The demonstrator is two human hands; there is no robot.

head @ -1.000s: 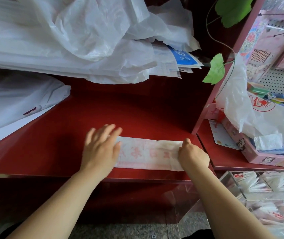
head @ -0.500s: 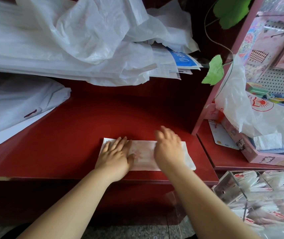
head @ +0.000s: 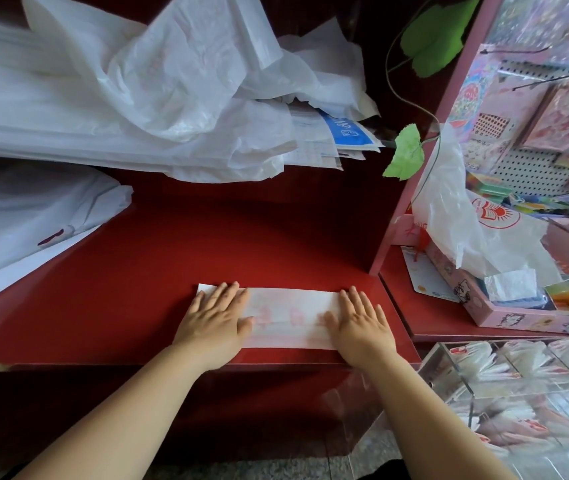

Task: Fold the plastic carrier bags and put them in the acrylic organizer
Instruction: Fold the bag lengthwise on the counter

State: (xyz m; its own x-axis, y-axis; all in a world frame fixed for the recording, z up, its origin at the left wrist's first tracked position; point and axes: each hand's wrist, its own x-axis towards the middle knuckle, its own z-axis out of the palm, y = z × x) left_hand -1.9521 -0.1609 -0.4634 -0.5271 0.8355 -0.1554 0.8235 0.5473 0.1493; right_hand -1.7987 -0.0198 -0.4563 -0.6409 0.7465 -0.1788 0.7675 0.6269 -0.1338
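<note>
A white carrier bag [head: 288,315] with faint red print lies folded into a flat strip near the front edge of the red counter [head: 207,237]. My left hand [head: 215,318] presses flat on the strip's left end, fingers spread. My right hand [head: 361,320] presses flat on its right end. Neither hand grips anything. The clear acrylic organizer [head: 518,386] stands at the lower right, below the counter, with folded bags in its compartments.
A heap of loose white bags [head: 137,91] fills the back of the counter, and another white bag [head: 34,216] lies at the left. Papers [head: 338,136] stick out from the heap. At the right, a pink shelf post [head: 425,161], a pink box [head: 518,306] and a printed bag [head: 477,230].
The long strip was folded over to a shorter one. Both hands were close together at its middle, and they have slid apart to its two ends, pressing it flat.
</note>
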